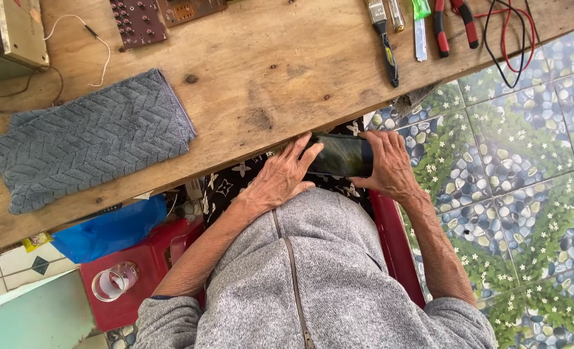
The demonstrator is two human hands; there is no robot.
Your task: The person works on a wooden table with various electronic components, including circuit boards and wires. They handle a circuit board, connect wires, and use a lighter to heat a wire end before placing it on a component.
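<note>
I hold a dark, glossy mobile phone sideways just below the front edge of the wooden table, over my lap. My left hand grips the phone's left end, fingers spread over its face. My right hand wraps around its right end. The phone's screen looks dark with reflections. My grey zip-up top fills the lower middle of the view.
A grey woven cloth lies on the table's left. Circuit boards sit at the far edge; a brush, red-handled pliers and red and black wires lie at right. A red stool with a glass stands below left.
</note>
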